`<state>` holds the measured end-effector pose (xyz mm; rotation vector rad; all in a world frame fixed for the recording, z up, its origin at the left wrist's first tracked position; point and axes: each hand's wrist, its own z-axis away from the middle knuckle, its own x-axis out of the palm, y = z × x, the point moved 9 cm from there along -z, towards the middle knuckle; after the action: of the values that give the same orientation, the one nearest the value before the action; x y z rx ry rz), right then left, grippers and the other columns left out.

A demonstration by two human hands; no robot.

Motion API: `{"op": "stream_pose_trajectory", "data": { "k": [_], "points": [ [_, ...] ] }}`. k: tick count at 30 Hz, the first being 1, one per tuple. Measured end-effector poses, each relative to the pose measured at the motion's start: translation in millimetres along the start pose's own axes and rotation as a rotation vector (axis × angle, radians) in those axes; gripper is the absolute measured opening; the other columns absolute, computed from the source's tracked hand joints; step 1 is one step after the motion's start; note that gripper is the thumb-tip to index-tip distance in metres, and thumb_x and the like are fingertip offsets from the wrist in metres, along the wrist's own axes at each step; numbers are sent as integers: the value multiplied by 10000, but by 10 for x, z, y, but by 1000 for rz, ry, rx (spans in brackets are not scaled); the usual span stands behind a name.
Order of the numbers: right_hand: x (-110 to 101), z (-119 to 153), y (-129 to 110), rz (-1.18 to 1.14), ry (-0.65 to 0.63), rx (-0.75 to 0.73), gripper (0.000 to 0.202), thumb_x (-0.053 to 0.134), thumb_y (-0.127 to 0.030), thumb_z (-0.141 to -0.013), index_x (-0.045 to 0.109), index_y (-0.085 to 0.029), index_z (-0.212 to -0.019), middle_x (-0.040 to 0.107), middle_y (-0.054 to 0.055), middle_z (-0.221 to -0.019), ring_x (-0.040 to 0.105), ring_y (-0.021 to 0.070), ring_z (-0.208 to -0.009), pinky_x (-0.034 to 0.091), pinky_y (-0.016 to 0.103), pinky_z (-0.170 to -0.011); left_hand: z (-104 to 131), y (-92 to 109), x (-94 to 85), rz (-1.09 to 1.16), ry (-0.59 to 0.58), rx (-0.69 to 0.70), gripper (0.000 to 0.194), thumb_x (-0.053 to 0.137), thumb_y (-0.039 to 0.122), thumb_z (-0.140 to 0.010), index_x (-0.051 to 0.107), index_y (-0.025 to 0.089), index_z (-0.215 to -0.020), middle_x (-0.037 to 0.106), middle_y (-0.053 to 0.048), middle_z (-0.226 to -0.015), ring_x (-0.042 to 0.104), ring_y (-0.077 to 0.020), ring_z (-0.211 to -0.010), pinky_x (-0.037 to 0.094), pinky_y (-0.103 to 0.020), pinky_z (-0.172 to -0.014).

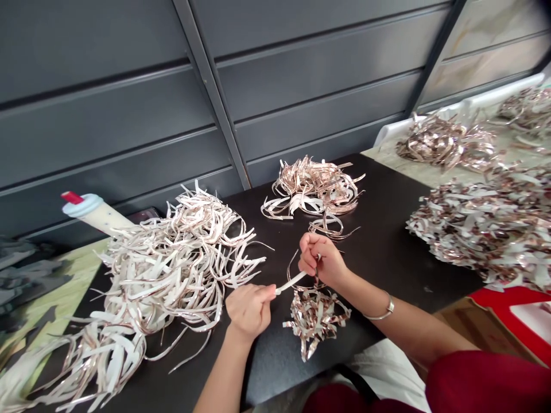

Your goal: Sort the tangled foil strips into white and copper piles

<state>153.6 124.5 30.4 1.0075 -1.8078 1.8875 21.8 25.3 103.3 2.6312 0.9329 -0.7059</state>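
Observation:
A narrow white strip [291, 283] is stretched between my two hands above the black table. My left hand [249, 310] pinches its near end between thumb and fingers. The other end runs into the curled fingers of my right hand [321, 261], which also has a thin rose-gold strand trailing from it. Just below my right hand lies a small bunch of knotted rose-gold and white strips [316, 318]. Left of my left hand spreads a large heap of loose white and rose-gold strips [172, 269].
A smaller pile of loose strips [316, 186] lies at the back. On the right sits a big mass of knotted strips [486, 223], with another shiny pile [447, 140] beyond. A cup with a red straw [101, 213] stands by the grey panelled wall [310, 74]. A red-edged box [495, 321] is at lower right.

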Motion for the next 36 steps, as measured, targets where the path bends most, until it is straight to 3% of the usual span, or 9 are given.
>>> {"op": "stream_pose_trajectory", "data": {
  "k": [5,9,14,17,20,23,27,30,36],
  "points": [
    [-161,7,-210,-11,169,-105,108,448,-91,-553,514,-176,-567,355,-95,-311,277,50,-242,262,181,-322,195,-174,162,71,-214,-199,241,465,258,-861,649,238,-708,669,-38,-577,617,-155,-513,462,-271,-516],
    [-423,118,-324,-10,295,-176,82,469,-108,-588,502,-183,-586,318,-111,-326,192,32,-252,200,159,-303,227,-333,-41,-20,-34,-267,245,444,287,-880,623,232,-722,661,-41,-595,611,-166,-548,460,-288,-553],
    [-16,520,176,559,-140,53,194,410,-298,-892,566,-186,-865,621,-8,-532,554,123,-422,433,228,-426,118,-576,98,-415,-130,-298,163,497,189,-863,650,189,-805,675,-99,-864,597,-200,-734,428,-303,-642],
    [236,790,423,1119,-426,-131,216,403,-269,-930,587,-181,-1000,713,66,-777,675,176,-725,523,322,-704,202,-870,188,-582,-240,-419,195,484,202,-870,669,173,-814,611,-130,-976,552,-246,-814,416,-344,-676],
    [347,972,563,1515,-630,-404,214,412,-175,-927,622,-180,-967,724,90,-837,612,247,-1063,387,480,-979,335,-1079,247,-588,-317,-442,207,474,173,-860,680,155,-868,557,-146,-978,529,-267,-849,422,-379,-726],
    [291,1022,581,1661,-692,-431,235,412,-152,-935,625,-209,-1017,728,80,-935,520,238,-1202,267,526,-1059,401,-1178,238,-572,-332,-482,263,469,155,-850,634,110,-1050,534,-174,-1007,515,-300,-918,421,-429,-779],
    [240,1108,471,1656,-780,-286,239,472,-294,-936,603,-274,-1134,661,54,-1166,363,240,-1329,158,555,-1089,299,-964,295,-455,-315,-461,331,485,168,-852,567,108,-1168,526,-190,-1096,493,-319,-1001,396,-497,-868],
    [222,1198,340,1624,-840,-252,326,466,-318,-935,539,-289,-1251,598,69,-1262,280,244,-1371,176,545,-1087,257,-569,620,-81,-464,-323,304,416,105,-872,594,155,-1112,550,-132,-1068,525,-241,-987,452,-388,-860],
    [-252,893,-347,1452,-223,-467,258,489,-218,-894,649,-244,-1094,675,102,-1095,578,259,-1087,462,452,-924,486,-172,1097,256,-739,-263,280,458,71,-837,630,216,-1003,551,-63,-1159,530,-200,-1009,473,-333,-848]
  ]
}}
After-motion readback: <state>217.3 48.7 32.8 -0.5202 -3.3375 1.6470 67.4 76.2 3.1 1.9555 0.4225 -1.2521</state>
